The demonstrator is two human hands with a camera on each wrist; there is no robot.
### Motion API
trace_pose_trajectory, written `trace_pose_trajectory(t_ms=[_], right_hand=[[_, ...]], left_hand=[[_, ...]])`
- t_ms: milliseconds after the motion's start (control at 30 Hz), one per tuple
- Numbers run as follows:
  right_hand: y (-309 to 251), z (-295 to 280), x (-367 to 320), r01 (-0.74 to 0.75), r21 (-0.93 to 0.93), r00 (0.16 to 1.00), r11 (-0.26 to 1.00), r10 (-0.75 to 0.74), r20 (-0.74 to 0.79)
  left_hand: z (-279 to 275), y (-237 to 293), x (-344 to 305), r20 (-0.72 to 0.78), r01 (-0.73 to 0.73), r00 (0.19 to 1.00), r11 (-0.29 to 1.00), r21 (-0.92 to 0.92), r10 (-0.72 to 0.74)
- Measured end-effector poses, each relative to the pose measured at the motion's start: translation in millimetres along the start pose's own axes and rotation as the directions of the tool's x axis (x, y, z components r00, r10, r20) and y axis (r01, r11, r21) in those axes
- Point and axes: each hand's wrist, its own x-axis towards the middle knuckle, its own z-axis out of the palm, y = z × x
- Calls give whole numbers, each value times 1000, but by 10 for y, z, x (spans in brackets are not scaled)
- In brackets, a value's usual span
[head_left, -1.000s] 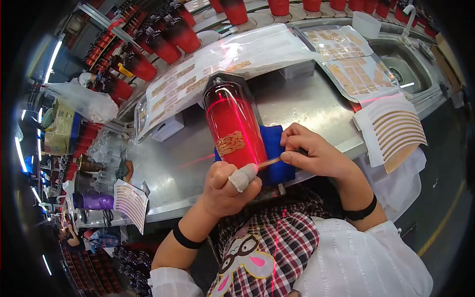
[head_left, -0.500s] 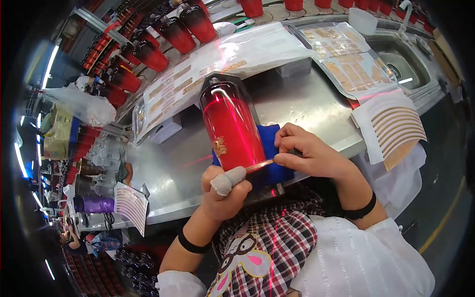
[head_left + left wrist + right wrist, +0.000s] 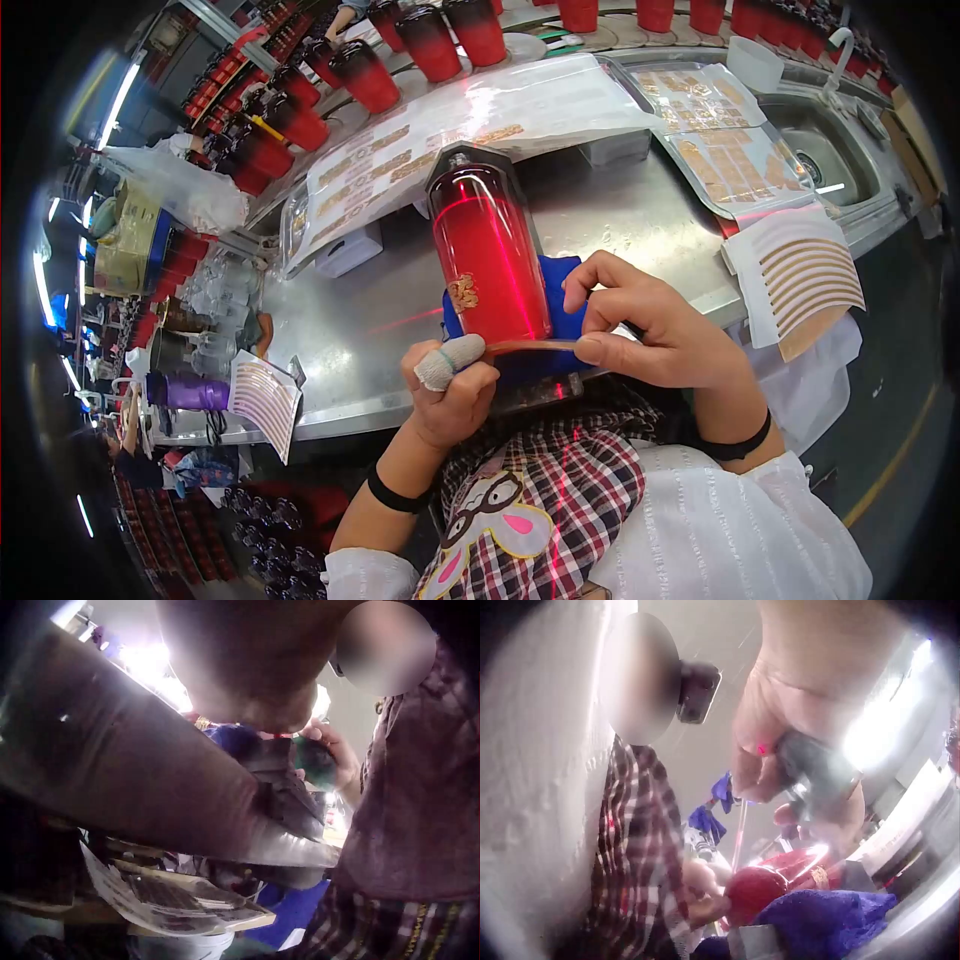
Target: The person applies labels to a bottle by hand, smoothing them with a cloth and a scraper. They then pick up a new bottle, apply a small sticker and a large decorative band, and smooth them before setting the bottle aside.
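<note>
A red bottle (image 3: 490, 260) with a dark shoulder and a gold emblem on its left side lies on a blue cloth (image 3: 563, 285), base toward me. Across the base end stretches a thin brownish-gold strip (image 3: 530, 346). My left hand (image 3: 450, 390), one finger wrapped in a grey cover (image 3: 448, 362), holds the strip's left end. Thumb and fingertips of my right hand (image 3: 650, 330) pinch its right end. In the right wrist view, the bottle (image 3: 769, 889) shows beside the bunched cloth (image 3: 829, 919).
Behind the bottle, a raised sheet (image 3: 410, 150) carries gold decals. Trays of decals (image 3: 735, 165) stand at right, near a sink (image 3: 825, 150). Sheets of curved strips hang at the right (image 3: 805, 270) and left (image 3: 265, 400) bench edges. Red bottles (image 3: 365, 75) line the conveyor behind.
The bottle has rolled, carrying its gold emblem toward the left side. My left hand has shifted left, and the strip between my hands now shows longer and nearly level.
</note>
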Motion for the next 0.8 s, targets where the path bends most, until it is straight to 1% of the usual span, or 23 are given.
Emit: trace_pose_trajectory(t_ms=[67,167,267,333,433,533,633,800], right_hand=[[-48,-10,12,36,-16,999,999,-36,1],[25,-27,-38,-168,73,983,983,172,-60],[180,-5,-89,-174,3,980,985,174,-95],[262,19,-102,-165,0,980,986,164,-110],[328,42,-104,-183,14,977,983,183,-109],[345,41,-94,-188,4,977,982,188,-101],[366,56,-90,-190,4,975,982,190,-112],[400,84,-80,-174,-3,977,985,172,-122]], left_hand=[[8,7,3,-12,-15,1000,1000,1,15],[38,0,17,-30,-60,998,998,3,60],[38,8,26,-22,-88,996,996,-7,88],[54,-2,7,-24,-96,995,995,-11,96],[34,-51,24,23,-177,984,984,28,177],[32,-64,196,-6,-309,951,949,59,310],[-5,-40,303,46,-345,939,935,84,342],[76,-40,396,70,-388,921,919,69,383]])
